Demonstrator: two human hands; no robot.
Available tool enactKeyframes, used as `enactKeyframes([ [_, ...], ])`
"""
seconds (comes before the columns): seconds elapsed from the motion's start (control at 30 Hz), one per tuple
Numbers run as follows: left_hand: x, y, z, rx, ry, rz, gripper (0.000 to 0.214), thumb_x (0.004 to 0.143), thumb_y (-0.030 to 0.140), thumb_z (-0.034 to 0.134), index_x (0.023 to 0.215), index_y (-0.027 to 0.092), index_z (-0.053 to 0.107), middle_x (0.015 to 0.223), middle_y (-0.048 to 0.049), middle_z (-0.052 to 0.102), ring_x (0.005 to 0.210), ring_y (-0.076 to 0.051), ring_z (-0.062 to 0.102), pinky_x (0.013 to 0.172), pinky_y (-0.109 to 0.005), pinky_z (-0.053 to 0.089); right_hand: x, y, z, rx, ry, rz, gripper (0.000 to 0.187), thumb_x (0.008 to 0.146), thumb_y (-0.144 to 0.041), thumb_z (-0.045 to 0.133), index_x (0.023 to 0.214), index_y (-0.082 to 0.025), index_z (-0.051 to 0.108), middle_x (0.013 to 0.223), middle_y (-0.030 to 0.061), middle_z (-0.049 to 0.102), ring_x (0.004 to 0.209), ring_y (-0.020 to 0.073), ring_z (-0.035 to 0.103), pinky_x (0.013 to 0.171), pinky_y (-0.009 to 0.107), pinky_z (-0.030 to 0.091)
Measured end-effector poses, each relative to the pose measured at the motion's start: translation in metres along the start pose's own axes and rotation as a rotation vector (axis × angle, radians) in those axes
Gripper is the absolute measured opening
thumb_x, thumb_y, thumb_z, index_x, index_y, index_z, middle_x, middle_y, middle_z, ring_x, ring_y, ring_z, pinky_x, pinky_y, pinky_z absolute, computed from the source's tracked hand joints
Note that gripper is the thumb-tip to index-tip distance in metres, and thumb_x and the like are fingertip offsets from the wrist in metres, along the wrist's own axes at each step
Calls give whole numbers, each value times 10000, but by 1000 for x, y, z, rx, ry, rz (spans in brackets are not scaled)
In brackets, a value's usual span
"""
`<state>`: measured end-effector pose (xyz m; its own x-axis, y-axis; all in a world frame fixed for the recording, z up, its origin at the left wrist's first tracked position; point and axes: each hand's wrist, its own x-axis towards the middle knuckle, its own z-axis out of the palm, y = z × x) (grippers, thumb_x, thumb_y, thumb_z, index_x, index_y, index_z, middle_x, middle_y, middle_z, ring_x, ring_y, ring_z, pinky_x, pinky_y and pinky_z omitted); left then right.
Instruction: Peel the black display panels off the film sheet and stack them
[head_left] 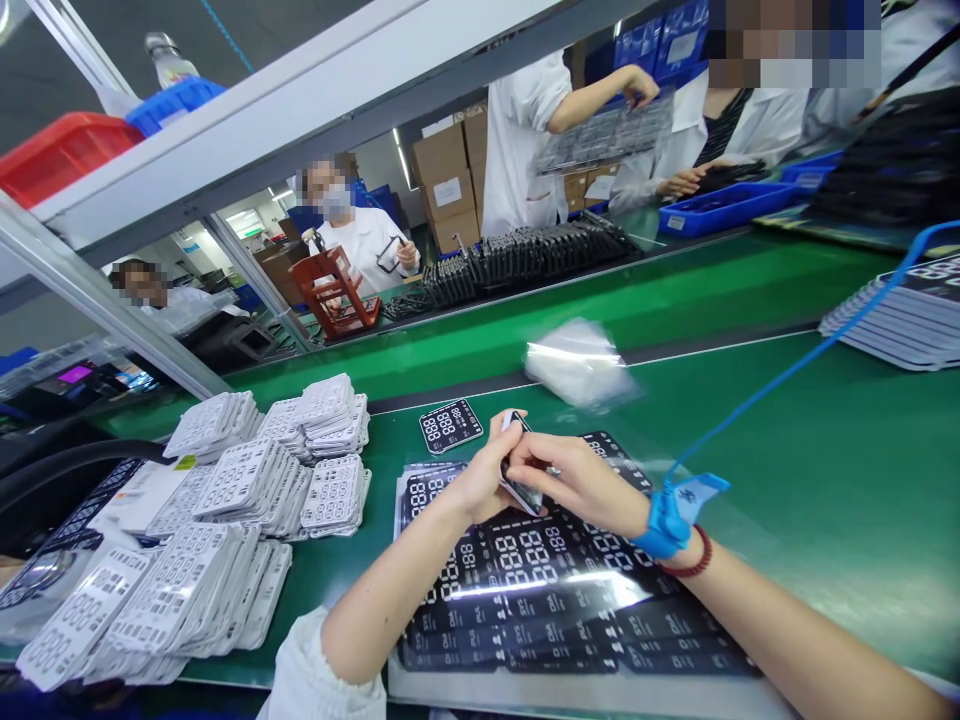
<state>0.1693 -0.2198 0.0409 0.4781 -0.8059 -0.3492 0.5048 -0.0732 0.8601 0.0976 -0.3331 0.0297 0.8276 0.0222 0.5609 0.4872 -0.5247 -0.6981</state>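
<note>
My left hand (485, 472) is closed around the edge of a small display panel (525, 494), tilted up above the sheets. The fingers of my right hand (564, 467) pinch the same panel from the other side; its fingertips partly cover it. Below both hands lies a stack of black printed sheets (540, 600) marked with white digit segments. Just beyond the hands, a single black panel (451, 426) with digit segments lies flat on the green bench. A blue wrist strap (670, 520) with a cord circles my right wrist.
Several piles of white digit-cutout frames (232, 480) stand at the left. A clear plastic bag (576, 362) lies behind my hands, near the green conveyor (450, 335). Layered panels (892, 315) sit at the far right. Co-workers handle parts across the bench, near a blue tray (724, 207).
</note>
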Motion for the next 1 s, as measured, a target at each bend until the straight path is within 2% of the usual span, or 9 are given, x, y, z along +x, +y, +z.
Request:
enactKeyframes([
  [0.1, -5, 12, -9, -138, 55, 69, 382, 772, 413, 555, 1102, 283, 411, 858, -13, 532, 659, -176, 599, 536, -335, 522, 0, 13, -1, 46, 127, 159, 254, 890, -342, 451, 692, -192, 503, 661, 14, 602, 571, 129, 550, 547, 242, 456],
  [0.23, -11, 36, -35, -327, 112, 291, 434, 759, 385, 500, 1171, 295, 397, 1009, -78, 586, 861, -306, 630, 687, -552, 499, 4, 40, -13, 446, 494, 358, 272, 816, -423, 555, 702, -204, 437, 761, 43, 681, 736, 181, 670, 707, 343, 551],
  [0.33, -2, 43, -63, -242, 362, 363, 460, 737, 300, 504, 1185, 280, 400, 993, -69, 597, 878, -282, 628, 740, -539, 495, 7, 47, -21, 694, 632, 378, 322, 770, -429, 620, 713, -214, 388, 813, 44, 707, 821, 204, 690, 789, 396, 559],
  [0.4, 11, 39, -80, -115, 575, 352, 480, 685, 176, 555, 1142, 244, 425, 907, -42, 590, 791, -205, 623, 737, -434, 514, 8, 45, -23, 743, 670, 386, 337, 739, -426, 658, 714, -215, 397, 807, 40, 713, 833, 215, 692, 801, 398, 561],
  [0.47, 23, 31, -93, -5, 688, 350, 520, 627, 85, 621, 1101, 210, 445, 855, -31, 579, 734, -165, 601, 726, -358, 509, 8, 41, -24, 764, 695, 401, 349, 712, -425, 684, 702, -212, 408, 788, 38, 716, 826, 222, 694, 795, 390, 565],
  [0.57, 37, 18, -103, 151, 744, 397, 545, 594, 83, 709, 1070, 194, 467, 897, -50, 583, 812, -188, 596, 791, -352, 482, 8, 39, -23, 777, 707, 414, 338, 697, -401, 696, 686, -207, 419, 781, 45, 717, 829, 225, 693, 797, 378, 565],
  [0.73, 40, 13, -106, 468, 848, 445, 487, 600, 148, 754, 1026, 207, 526, 1109, -91, 544, 1135, -274, 486, 1015, -390, 327, 7, 42, -27, 757, 728, 409, 282, 739, -356, 663, 697, -210, 425, 792, 46, 716, 827, 216, 694, 813, 385, 562],
  [0.87, 36, 13, -101, 748, 867, 398, 435, 701, 168, 677, 1108, 178, 527, 1277, -153, 450, 1301, -310, 302, 1087, -416, 199, 6, 45, -32, 767, 761, 417, 282, 746, -334, 647, 700, -217, 395, 783, 52, 713, 824, 230, 694, 813, 403, 563],
  [1.0, 31, 14, -98, 998, 864, 316, 502, 787, 181, 569, 1271, 188, 434, 1408, -174, 306, 1365, -322, 147, 1075, -517, 162, 6, 56, -38, 702, 854, 390, 293, 765, -379, 620, 731, -225, 373, 760, 49, 701, 849, 238, 689, 800, 418, 564],
])
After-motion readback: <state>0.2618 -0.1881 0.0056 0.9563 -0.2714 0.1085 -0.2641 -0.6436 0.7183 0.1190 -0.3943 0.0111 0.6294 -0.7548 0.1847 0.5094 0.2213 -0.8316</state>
